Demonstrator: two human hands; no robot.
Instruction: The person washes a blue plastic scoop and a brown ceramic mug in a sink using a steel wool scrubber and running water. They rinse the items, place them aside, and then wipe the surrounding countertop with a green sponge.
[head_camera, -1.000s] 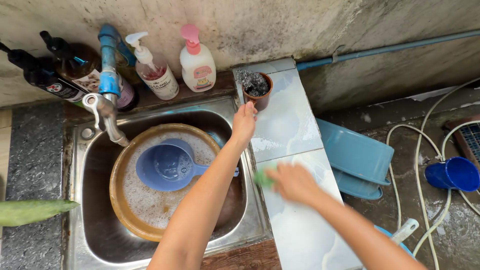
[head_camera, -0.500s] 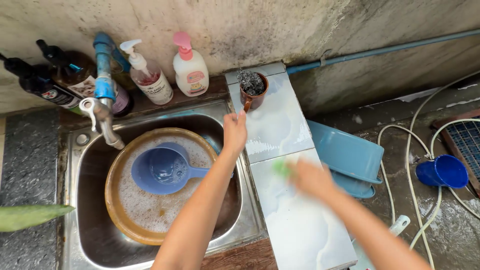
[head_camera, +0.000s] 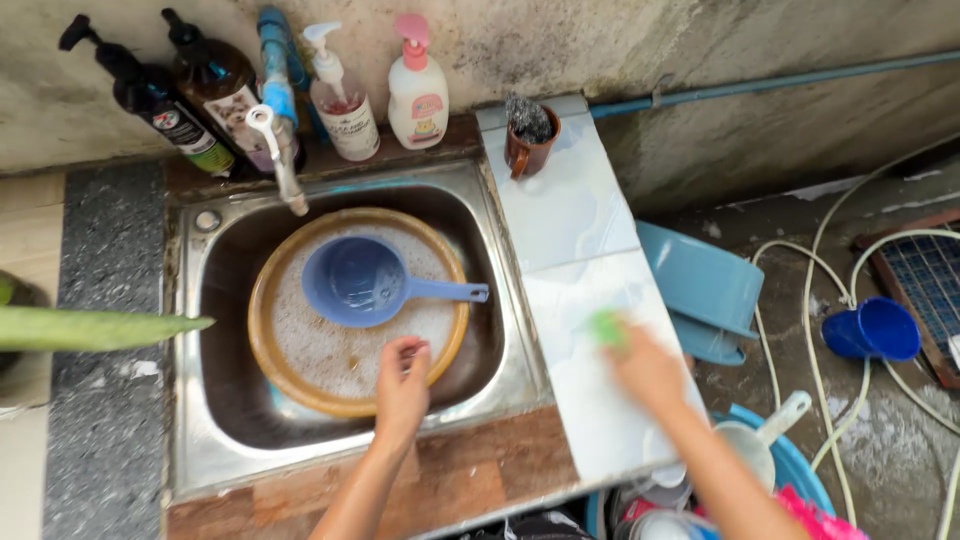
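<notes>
Left hand over sink's front edge, fingers curled loose, empty — touching brown basin's near rim. Blue ladle just beyond, handle pointing right. Right hand on white tiled counter, pressing green sponge — blurred.

Four pump bottles stand in a row on the ledge behind the sink. The black bottle leans left and bears a dark label. The brown bottle has a pale label, seemingly with an animal picture. The clear bottle holds pinkish liquid. The white bottle, pink-pumped, has a colourful label.
</notes>
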